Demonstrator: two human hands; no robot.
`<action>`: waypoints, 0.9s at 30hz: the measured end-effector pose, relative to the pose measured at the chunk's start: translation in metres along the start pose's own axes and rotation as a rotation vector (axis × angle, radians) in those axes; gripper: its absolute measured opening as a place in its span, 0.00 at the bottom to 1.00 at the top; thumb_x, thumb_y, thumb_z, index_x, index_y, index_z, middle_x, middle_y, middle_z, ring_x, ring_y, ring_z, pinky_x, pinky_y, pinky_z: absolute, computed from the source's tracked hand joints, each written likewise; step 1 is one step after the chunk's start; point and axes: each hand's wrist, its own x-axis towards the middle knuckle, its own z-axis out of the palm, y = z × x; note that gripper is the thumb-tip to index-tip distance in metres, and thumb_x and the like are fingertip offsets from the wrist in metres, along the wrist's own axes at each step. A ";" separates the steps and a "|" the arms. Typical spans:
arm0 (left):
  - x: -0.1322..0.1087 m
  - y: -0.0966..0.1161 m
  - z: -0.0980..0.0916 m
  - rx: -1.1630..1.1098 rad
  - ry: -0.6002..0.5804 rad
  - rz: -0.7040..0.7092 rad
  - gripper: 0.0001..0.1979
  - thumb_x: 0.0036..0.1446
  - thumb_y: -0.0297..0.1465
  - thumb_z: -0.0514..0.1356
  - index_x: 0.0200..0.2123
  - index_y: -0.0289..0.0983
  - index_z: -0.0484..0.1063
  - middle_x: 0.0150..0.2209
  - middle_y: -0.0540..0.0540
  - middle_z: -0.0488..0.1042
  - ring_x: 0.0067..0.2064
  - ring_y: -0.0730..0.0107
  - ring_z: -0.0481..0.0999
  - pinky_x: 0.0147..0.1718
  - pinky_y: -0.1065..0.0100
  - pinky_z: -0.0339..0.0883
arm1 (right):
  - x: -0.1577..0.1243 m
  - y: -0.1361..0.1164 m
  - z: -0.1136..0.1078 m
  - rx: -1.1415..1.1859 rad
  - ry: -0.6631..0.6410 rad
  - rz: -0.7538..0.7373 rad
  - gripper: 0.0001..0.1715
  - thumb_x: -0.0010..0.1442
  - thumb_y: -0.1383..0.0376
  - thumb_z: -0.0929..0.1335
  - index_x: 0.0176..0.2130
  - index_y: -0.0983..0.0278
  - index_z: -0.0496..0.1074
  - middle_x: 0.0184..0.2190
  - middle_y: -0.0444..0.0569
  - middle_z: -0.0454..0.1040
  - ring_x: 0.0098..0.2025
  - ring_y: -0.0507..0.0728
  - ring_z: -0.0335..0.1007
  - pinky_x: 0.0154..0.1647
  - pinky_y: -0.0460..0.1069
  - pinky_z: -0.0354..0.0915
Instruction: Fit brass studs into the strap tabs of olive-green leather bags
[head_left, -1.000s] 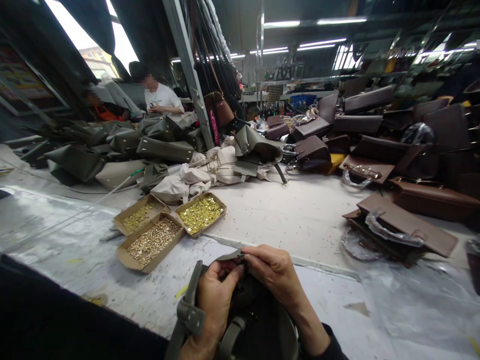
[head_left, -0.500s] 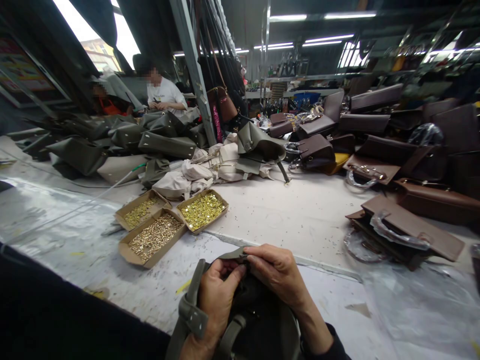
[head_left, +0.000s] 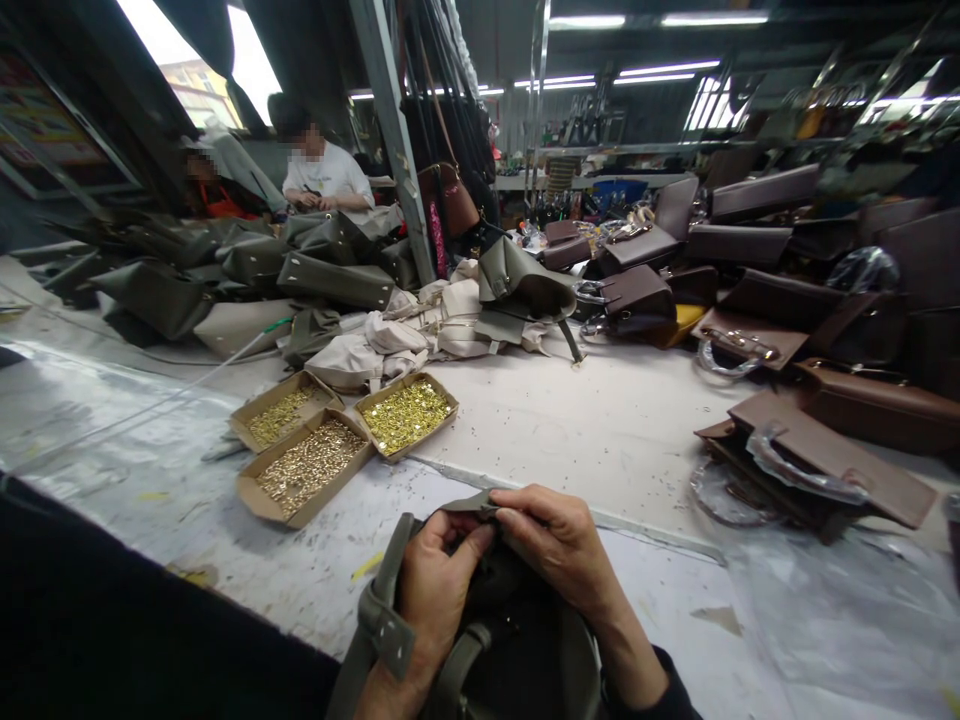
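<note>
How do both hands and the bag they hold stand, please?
Left hand and right hand: pinching far edge of dark green bag. Cardboard trays: ahead on the left, apart from both hands.

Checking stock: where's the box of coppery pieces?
In the head view, that box sits left of the left hand, in front of two boxes of yellow pieces.
</note>
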 end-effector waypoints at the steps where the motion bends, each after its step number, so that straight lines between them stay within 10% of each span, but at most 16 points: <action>1: 0.000 0.000 0.000 0.005 -0.001 -0.001 0.12 0.46 0.40 0.69 0.28 0.38 0.75 0.27 0.47 0.77 0.31 0.63 0.74 0.33 0.67 0.67 | 0.000 0.000 0.000 0.000 -0.001 -0.001 0.10 0.69 0.61 0.71 0.49 0.57 0.80 0.40 0.46 0.81 0.39 0.54 0.78 0.41 0.46 0.71; 17: -0.001 0.003 0.004 0.017 0.001 0.013 0.12 0.45 0.40 0.69 0.26 0.37 0.76 0.26 0.48 0.78 0.30 0.66 0.75 0.31 0.70 0.68 | 0.000 -0.001 -0.003 0.076 0.014 0.201 0.12 0.66 0.58 0.72 0.46 0.60 0.81 0.39 0.46 0.82 0.39 0.55 0.78 0.37 0.44 0.71; 27: -0.003 0.009 0.003 0.069 -0.001 0.024 0.13 0.45 0.41 0.68 0.27 0.37 0.77 0.25 0.48 0.78 0.29 0.67 0.74 0.31 0.69 0.68 | -0.001 -0.004 -0.004 -0.018 -0.001 0.040 0.10 0.68 0.61 0.71 0.49 0.58 0.80 0.43 0.44 0.82 0.43 0.53 0.79 0.42 0.43 0.71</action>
